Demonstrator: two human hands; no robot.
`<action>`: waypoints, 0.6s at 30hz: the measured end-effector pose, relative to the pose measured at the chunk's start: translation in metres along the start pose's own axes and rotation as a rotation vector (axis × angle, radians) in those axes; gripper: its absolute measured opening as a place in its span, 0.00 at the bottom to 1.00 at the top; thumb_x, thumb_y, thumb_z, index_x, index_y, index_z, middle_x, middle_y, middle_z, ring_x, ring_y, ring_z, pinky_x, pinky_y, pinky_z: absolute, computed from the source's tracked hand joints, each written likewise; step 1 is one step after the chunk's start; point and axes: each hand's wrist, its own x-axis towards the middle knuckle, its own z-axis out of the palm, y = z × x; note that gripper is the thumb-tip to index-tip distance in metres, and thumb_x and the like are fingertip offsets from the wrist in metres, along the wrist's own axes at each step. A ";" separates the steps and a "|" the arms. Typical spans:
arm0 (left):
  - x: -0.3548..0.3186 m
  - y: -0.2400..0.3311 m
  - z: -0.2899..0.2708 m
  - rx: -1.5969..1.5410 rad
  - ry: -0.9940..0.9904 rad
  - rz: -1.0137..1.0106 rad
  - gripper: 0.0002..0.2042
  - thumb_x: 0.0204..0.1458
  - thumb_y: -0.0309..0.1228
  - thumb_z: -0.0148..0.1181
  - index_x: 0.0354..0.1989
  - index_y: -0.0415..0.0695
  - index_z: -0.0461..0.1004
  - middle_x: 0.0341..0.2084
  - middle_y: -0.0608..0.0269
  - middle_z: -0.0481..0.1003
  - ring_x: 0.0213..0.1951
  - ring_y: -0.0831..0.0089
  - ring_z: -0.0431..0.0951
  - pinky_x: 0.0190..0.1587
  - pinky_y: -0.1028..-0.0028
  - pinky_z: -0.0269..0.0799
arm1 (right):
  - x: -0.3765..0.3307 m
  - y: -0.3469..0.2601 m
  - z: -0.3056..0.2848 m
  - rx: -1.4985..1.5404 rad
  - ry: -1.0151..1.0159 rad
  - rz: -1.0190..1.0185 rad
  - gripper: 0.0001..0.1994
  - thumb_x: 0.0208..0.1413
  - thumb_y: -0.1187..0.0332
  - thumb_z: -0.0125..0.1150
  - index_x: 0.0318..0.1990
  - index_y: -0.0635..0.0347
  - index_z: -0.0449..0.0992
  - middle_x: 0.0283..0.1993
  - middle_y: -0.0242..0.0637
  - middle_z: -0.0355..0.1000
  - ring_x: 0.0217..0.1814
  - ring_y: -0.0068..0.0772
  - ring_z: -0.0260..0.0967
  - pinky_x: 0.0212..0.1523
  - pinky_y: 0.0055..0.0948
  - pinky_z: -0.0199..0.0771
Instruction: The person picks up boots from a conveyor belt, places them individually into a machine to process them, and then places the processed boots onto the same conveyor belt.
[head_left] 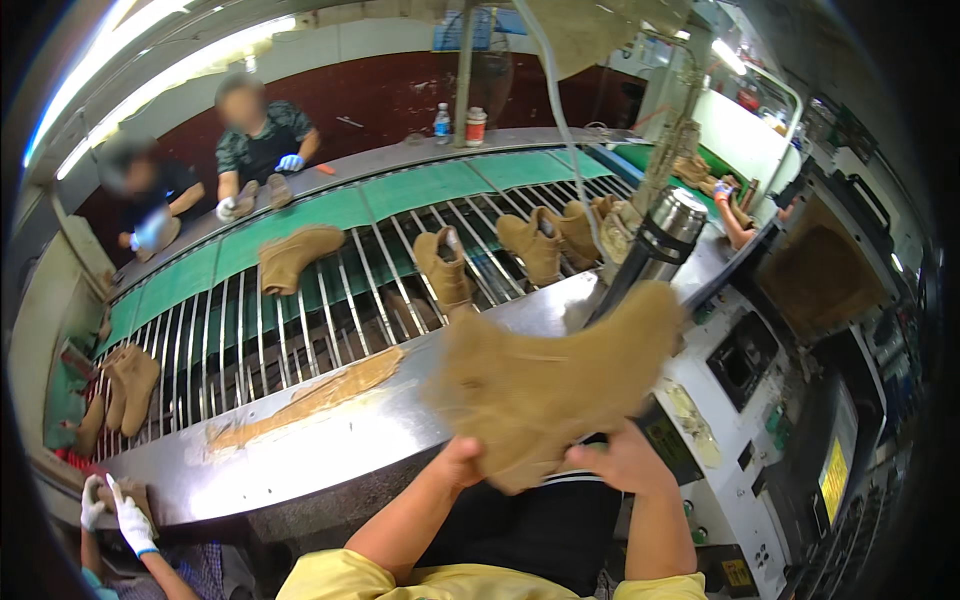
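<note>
Item: one tan suede ankle boot (pixel 560 385), soft and fuzzy-napped, somewhat blurred, shaft up toward the right and sole edge downward, held in the air over the near edge of the steel bench (pixel 330 435), in front of the person's dark apron. Left hand (pixel 462 462) closed on its lower left part and right hand (pixel 628 462) closed on its lower right, both gripping the boot from beneath. Alongside: further tan boots (pixel 445 265) on the slatted conveyor (pixel 300 320) beyond the bench's far edge; a steel flask (pixel 660 235) at its right end.
</note>
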 end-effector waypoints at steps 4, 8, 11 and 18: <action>-0.030 0.055 -0.027 -0.401 0.026 0.264 0.47 0.39 0.53 0.63 0.67 0.46 0.49 0.61 0.52 0.60 0.59 0.51 0.65 0.60 0.52 0.64 | 0.023 -0.013 0.025 0.015 -0.257 0.008 0.28 0.52 0.58 0.64 0.58 0.62 0.66 0.58 0.44 0.67 0.61 0.40 0.64 0.60 0.33 0.63; -0.066 0.093 -0.100 -0.062 0.568 0.577 0.42 0.42 0.46 0.62 0.65 0.42 0.53 0.59 0.49 0.63 0.57 0.52 0.67 0.58 0.55 0.67 | 0.025 0.039 0.036 -0.095 -0.194 0.114 0.26 0.52 0.63 0.64 0.58 0.61 0.67 0.55 0.39 0.70 0.56 0.33 0.66 0.57 0.32 0.65; -0.052 0.140 -0.143 0.114 0.835 0.513 0.36 0.43 0.37 0.62 0.62 0.39 0.57 0.55 0.50 0.67 0.55 0.54 0.69 0.58 0.57 0.67 | 0.016 0.088 0.050 -0.009 -0.067 0.194 0.23 0.52 0.63 0.65 0.54 0.62 0.70 0.50 0.39 0.72 0.52 0.32 0.69 0.53 0.30 0.67; 0.030 0.153 -0.191 0.732 1.121 0.625 0.25 0.41 0.22 0.65 0.51 0.37 0.68 0.43 0.58 0.75 0.45 0.67 0.75 0.50 0.70 0.69 | 0.024 0.144 0.079 0.035 0.042 0.212 0.12 0.48 0.67 0.64 0.41 0.57 0.78 0.46 0.40 0.72 0.50 0.42 0.69 0.51 0.34 0.69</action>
